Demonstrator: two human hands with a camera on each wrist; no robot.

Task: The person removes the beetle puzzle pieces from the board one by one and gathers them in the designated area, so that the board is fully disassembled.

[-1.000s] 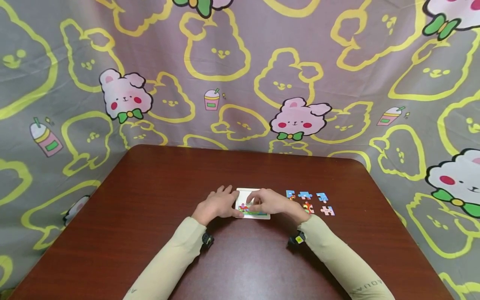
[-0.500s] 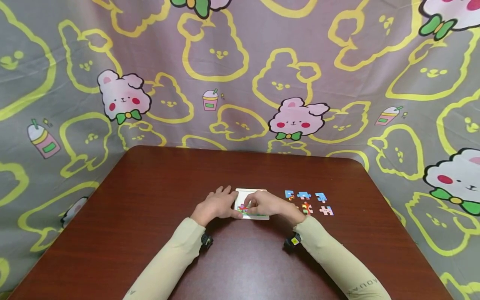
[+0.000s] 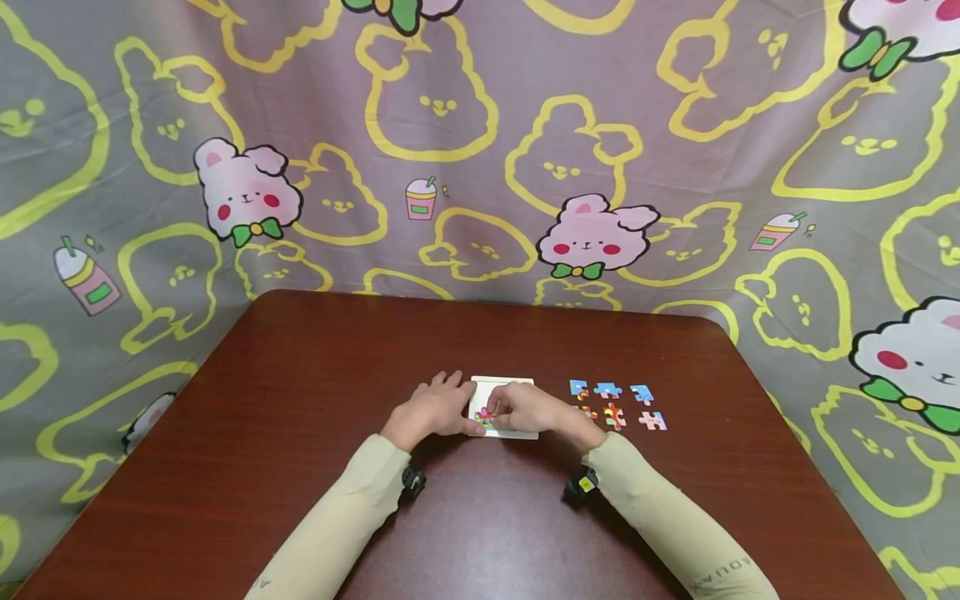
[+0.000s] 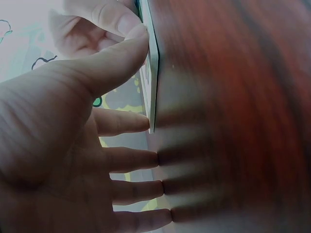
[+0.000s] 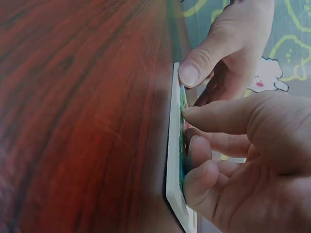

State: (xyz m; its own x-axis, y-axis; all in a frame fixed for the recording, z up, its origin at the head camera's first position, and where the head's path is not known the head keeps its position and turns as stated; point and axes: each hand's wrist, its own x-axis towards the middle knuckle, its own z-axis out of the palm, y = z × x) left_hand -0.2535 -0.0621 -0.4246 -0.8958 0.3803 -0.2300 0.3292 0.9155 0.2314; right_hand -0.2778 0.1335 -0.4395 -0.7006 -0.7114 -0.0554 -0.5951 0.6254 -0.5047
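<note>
A white puzzle tray (image 3: 480, 385) lies flat on the table, with colourful puzzle pieces (image 3: 486, 419) along its near side. My left hand (image 3: 431, 412) rests at the tray's left edge; its thumb touches the tray frame and its straight fingers reach down to the table. Over the tray is my right hand (image 3: 528, 408), thumb and bent fingers touching the pieces inside. In the right wrist view the thumb (image 5: 194, 115) stands apart from the fingertips (image 5: 199, 172). Whether they pinch a piece or only press it cannot be told; the right hand hides part of the tray.
To the right of the tray several loose puzzle pieces lie in two rows, among them a blue piece (image 3: 608, 390), a red piece (image 3: 614, 417) and a pink piece (image 3: 652, 421). The brown table (image 3: 337, 350) ends at a patterned curtain (image 3: 465, 108).
My right hand has shifted slightly left over the tray, its fingers still on the pieces. My left hand keeps its place. More of the nearest loose piece shows beside the right wrist.
</note>
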